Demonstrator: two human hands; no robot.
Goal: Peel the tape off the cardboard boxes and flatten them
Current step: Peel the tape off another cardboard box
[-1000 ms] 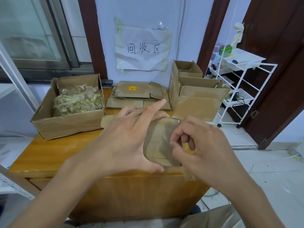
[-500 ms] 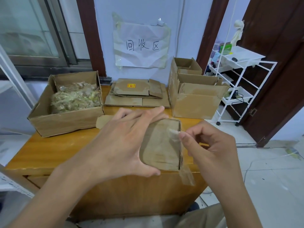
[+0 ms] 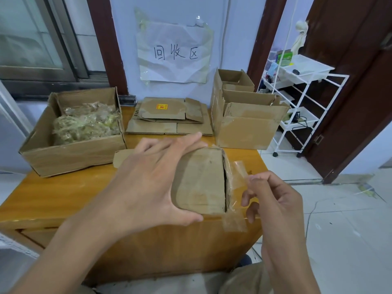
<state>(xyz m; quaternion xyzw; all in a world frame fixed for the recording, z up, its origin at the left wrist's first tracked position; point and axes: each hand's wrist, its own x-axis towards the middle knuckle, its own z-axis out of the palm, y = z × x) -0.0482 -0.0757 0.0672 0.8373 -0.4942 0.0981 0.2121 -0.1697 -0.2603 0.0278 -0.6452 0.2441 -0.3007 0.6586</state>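
Observation:
A small brown cardboard box (image 3: 201, 181) sits at the front of the wooden table (image 3: 59, 194). My left hand (image 3: 152, 183) grips it from the left, fingers over its far edge and thumb under its near edge. A strip of clear tape (image 3: 237, 183) is lifted off the box's right side, its lower end hanging over the table edge. My right hand (image 3: 273, 200) pinches this tape just right of the box.
A large open box of crumpled tape (image 3: 80, 132) stands at the back left. Flattened cardboard (image 3: 169, 117) is stacked at the back middle. Open boxes (image 3: 244, 115) stand at the back right. A white wire rack (image 3: 301, 102) is beyond the table's right side.
My right hand has pulled to the right, drawing the tape strip off the box's top and right side. My left hand has kept its hold on the box.

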